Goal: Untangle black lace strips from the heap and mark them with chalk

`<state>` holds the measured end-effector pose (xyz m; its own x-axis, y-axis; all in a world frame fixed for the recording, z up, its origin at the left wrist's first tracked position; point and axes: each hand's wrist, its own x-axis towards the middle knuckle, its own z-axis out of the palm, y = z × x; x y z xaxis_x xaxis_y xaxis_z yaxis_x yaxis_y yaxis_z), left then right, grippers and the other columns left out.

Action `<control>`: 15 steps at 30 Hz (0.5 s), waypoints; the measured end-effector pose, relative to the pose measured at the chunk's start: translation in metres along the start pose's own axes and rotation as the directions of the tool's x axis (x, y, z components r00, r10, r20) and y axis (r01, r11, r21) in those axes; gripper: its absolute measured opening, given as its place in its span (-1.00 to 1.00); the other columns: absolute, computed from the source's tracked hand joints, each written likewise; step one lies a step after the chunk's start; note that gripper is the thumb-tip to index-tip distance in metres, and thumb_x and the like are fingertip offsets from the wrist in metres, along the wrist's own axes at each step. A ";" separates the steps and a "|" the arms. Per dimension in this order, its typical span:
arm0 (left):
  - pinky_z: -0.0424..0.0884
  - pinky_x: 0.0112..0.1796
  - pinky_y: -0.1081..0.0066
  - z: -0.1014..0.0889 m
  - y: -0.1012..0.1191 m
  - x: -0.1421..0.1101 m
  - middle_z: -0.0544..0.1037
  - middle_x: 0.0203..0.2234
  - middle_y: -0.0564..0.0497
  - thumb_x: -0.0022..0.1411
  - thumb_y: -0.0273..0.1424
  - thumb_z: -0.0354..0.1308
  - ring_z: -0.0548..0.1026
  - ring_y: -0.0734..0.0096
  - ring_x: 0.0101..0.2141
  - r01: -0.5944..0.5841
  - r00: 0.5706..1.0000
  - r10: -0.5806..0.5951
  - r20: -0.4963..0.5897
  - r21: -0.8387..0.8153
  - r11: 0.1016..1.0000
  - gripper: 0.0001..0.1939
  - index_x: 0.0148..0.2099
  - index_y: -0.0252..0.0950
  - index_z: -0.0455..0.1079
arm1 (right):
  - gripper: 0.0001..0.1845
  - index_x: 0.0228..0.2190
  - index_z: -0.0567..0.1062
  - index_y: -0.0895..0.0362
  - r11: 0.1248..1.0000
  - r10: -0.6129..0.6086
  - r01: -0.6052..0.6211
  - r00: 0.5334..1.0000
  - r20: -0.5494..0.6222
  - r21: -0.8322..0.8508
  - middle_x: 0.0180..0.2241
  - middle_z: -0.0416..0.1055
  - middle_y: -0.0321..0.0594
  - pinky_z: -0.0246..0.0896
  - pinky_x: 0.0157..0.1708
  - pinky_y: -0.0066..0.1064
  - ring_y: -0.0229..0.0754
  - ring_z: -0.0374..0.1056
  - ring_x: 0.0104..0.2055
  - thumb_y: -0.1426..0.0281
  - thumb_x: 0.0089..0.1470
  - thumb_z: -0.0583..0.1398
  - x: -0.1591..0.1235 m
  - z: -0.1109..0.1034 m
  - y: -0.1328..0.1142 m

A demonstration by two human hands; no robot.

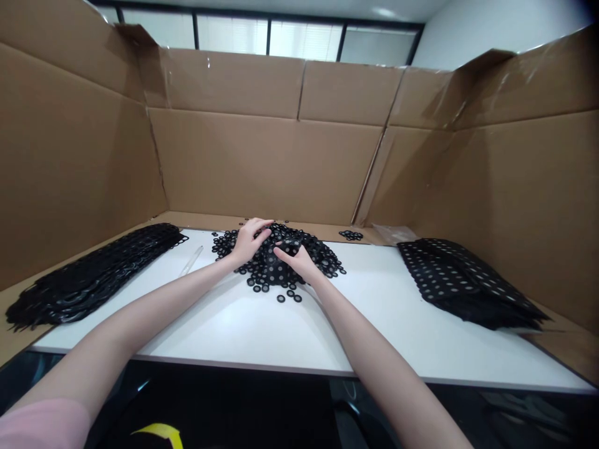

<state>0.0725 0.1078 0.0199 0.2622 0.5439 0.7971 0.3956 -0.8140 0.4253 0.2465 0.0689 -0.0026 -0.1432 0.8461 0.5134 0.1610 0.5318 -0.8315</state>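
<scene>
A heap of small black rings (322,252) lies at the far middle of the white tabletop. At its left side my left hand (251,240) rests over the rings, fingers stretched forward and thumb apart, with nothing visibly held. A black sheet with rows of round holes (271,269) lies on the front of the heap. My right hand (303,263) is at this sheet's right side, its thumb pointing left across it. The sheet seems to lie between that thumb and the other fingers, which are mostly hidden. A few loose rings (290,293) lie in front of the heap.
On the left lies a long stack of black perforated strips (98,274). A clear thin plastic piece (191,260) lies beside it. Perforated black sheets (463,277) are piled on the right. A small ring cluster (350,235) sits behind. Cardboard walls (262,162) enclose the white tabletop (374,312).
</scene>
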 end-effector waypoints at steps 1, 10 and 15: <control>0.35 -0.08 0.29 0.003 0.009 0.000 0.50 -0.15 -0.07 0.25 -0.36 0.06 0.44 0.30 -0.16 -0.053 0.997 0.054 0.048 -0.037 0.998 -0.71 0.01 -0.22 0.43 | -0.67 -0.25 0.49 0.13 1.000 -0.017 0.017 1.000 0.009 -0.001 -0.14 0.49 -0.17 0.23 0.02 -0.24 -0.11 0.37 -0.05 0.21 -0.06 0.26 0.000 0.000 0.001; 0.33 -0.29 0.41 0.018 0.031 0.001 0.50 -0.46 -0.01 0.17 -0.50 0.07 0.44 0.38 -0.38 -0.012 0.984 0.034 0.176 -0.122 0.993 -0.83 -0.37 -0.30 0.50 | -0.75 -0.29 0.48 0.15 0.994 -0.089 0.094 0.993 0.077 -0.063 -0.26 0.49 -0.21 0.27 -0.08 -0.22 -0.08 0.38 -0.14 0.30 -0.05 0.21 0.006 0.007 0.014; 0.32 -0.28 0.41 0.022 0.028 0.001 0.52 -0.47 0.00 0.12 -0.52 0.06 0.45 0.37 -0.38 0.103 0.983 -0.070 0.169 -0.192 0.976 -0.83 -0.45 -0.32 0.46 | -0.76 -0.37 0.46 0.15 0.993 -0.067 0.074 0.994 0.081 -0.095 -0.36 0.47 -0.24 0.29 -0.15 -0.25 -0.09 0.37 -0.21 0.25 -0.07 0.22 0.006 0.007 0.015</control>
<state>0.1030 0.0897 0.0235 0.3784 0.6265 0.6814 0.2438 -0.7776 0.5796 0.2408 0.0814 -0.0139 -0.2326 0.8030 0.5487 0.2424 0.5942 -0.7669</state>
